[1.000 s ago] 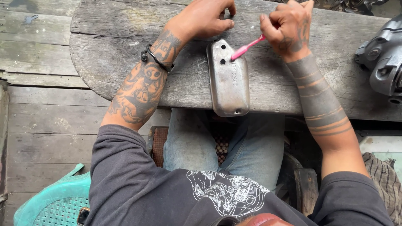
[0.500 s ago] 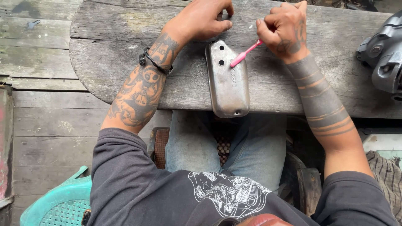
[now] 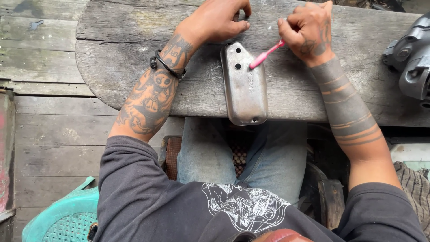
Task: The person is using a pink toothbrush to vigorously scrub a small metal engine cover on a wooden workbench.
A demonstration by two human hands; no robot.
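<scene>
A weathered wooden bench [image 3: 134,58] with a rounded end carries the work, with plank flooring [image 3: 49,130] below and the person's knees tucked under its near edge. At the right edge of the view sits a grey engine casing [image 3: 412,62], well apart from the hands, and a turquoise plastic chair [image 3: 62,219] shows at the lower left. Lying lengthwise across the bench's near edge is an oblong metal cover [image 3: 244,85], dull silver, with small bolt holes near its far end and its near end overhanging the lap. The left hand [image 3: 219,20] rests at the cover's far end, fingers curled and pressing down to steady it. The right hand [image 3: 307,31] is closed around a pink toothbrush [image 3: 266,54], whose tip meets the cover beside the upper right hole. To scrub well here, I judge that short strokes around the hole rims work best, with the left hand holding firm pressure so the overhanging cover does not tip off the edge.
</scene>
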